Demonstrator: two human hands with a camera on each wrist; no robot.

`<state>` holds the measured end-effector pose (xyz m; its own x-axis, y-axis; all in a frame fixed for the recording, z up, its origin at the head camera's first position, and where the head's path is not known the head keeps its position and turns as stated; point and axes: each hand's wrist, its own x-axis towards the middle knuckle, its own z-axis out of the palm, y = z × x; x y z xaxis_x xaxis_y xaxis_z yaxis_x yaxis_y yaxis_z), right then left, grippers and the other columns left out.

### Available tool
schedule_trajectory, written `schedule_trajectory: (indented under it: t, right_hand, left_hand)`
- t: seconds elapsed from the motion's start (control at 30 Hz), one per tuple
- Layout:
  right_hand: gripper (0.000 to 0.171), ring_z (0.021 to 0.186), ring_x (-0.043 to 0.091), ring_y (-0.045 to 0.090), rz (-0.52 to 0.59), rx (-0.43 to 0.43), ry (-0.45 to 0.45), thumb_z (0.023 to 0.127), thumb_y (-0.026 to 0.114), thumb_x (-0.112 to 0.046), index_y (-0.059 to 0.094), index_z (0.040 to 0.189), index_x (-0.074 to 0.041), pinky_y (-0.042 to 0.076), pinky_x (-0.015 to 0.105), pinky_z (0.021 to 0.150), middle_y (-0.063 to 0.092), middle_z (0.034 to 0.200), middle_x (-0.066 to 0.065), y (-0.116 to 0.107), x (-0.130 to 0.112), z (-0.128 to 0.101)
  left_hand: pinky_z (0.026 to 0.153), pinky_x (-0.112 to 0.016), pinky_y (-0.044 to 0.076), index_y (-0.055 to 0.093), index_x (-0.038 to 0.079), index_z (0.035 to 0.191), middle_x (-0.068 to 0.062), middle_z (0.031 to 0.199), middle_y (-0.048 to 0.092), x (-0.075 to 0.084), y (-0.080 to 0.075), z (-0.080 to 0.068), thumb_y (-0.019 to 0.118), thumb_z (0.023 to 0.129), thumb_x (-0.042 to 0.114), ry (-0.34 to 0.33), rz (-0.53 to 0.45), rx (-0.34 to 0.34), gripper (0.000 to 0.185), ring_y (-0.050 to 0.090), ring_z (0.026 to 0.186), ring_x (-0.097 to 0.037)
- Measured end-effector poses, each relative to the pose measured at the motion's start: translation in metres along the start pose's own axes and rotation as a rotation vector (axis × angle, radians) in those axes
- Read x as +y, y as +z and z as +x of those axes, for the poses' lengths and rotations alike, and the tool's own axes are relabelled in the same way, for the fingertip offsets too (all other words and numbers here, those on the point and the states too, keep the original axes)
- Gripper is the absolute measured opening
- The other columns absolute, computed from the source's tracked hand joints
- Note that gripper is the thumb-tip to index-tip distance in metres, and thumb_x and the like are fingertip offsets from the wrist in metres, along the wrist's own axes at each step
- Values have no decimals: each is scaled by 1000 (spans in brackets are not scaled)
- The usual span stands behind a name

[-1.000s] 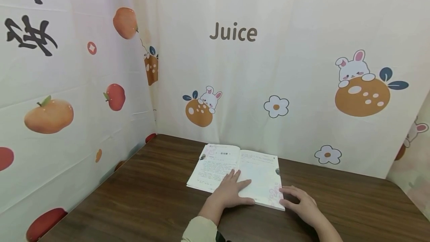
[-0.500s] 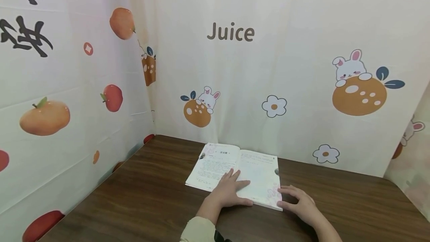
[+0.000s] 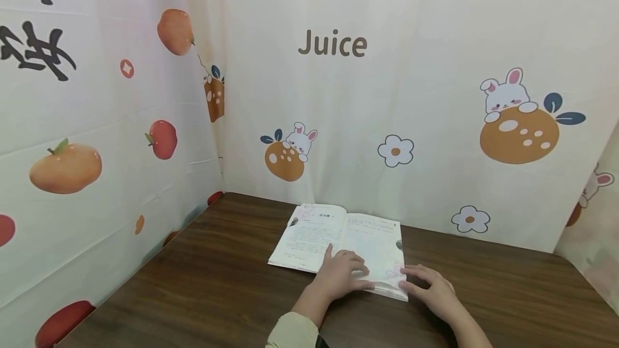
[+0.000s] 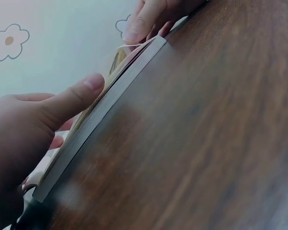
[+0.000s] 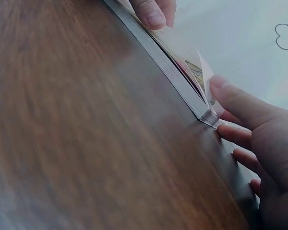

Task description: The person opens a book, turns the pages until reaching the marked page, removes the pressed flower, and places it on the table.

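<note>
Book open on table (fruit-print curtains behind), hands at its near edge

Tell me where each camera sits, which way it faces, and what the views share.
Head: above, facing forward and down at the open book on the table; left hand and right hand show.
Left wrist: low, looking along the book's near edge; both hands show.
Right wrist: low, opposite direction; both hands show.
Shared: book, table, both hands.
</note>
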<state>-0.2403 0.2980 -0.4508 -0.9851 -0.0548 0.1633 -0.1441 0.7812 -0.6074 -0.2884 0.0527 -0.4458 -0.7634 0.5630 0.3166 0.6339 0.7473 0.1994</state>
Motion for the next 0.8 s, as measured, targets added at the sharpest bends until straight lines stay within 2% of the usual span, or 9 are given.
schedule_trajectory:
  t: [0.17,0.27,0.37,0.43,0.57,0.63,0.7,0.8]
  right_hand:
    - [55,126,44,34,8,-16,38,83,62,-48,59,125,-14,17,68,92,48,133,19,-1,-1,0]
    - [60,127,45,32,24,-19,73,89,52,-51,50,134,-12,17,69,93,44,137,19,-1,-2,1]
    - [58,127,44,32,47,-5,82,95,40,-49,46,137,-9,18,69,94,45,136,17,-1,-2,1]
    - [57,126,45,33,37,-2,83,96,37,-48,46,136,-7,19,69,93,45,136,19,-1,-2,1]
    - [60,125,44,35,8,-13,75,90,50,-49,49,133,-7,20,68,93,46,134,20,-1,-2,1]
    - [62,125,43,35,1,-20,70,87,56,-50,50,132,-7,20,68,93,47,134,19,-1,-2,1]
    - [59,125,44,36,2,-11,58,88,54,-48,52,130,-7,20,68,92,48,133,20,-1,-1,1]
    - [50,123,44,39,3,17,36,94,46,-44,57,125,-6,24,67,92,50,130,22,-1,-1,0]
  left_hand:
    - [104,-59,17,72,34,87,19,109,60,-1,1,1,66,71,60,-61,-139,-5,31,49,113,-9]
    - [104,-59,14,72,34,88,20,108,59,-1,1,1,65,76,55,-70,-202,-1,25,48,113,-8]
    - [103,-62,13,72,34,91,22,105,59,1,1,1,62,84,47,-53,-219,12,17,48,113,-7]
    - [101,-65,13,72,34,92,22,103,60,3,1,1,62,85,41,-26,-181,28,14,49,111,-6]
    - [101,-62,22,71,34,95,22,99,62,12,1,1,63,85,38,52,-22,59,13,53,105,-3]
    - [101,-52,29,71,35,97,22,99,63,17,1,1,62,86,38,92,54,76,15,54,102,-1]
    - [98,-38,36,70,35,99,22,98,64,20,1,2,61,87,38,130,107,116,16,55,98,1]
    - [83,-22,40,71,34,96,22,94,65,24,0,2,61,87,38,176,143,238,13,56,91,2]
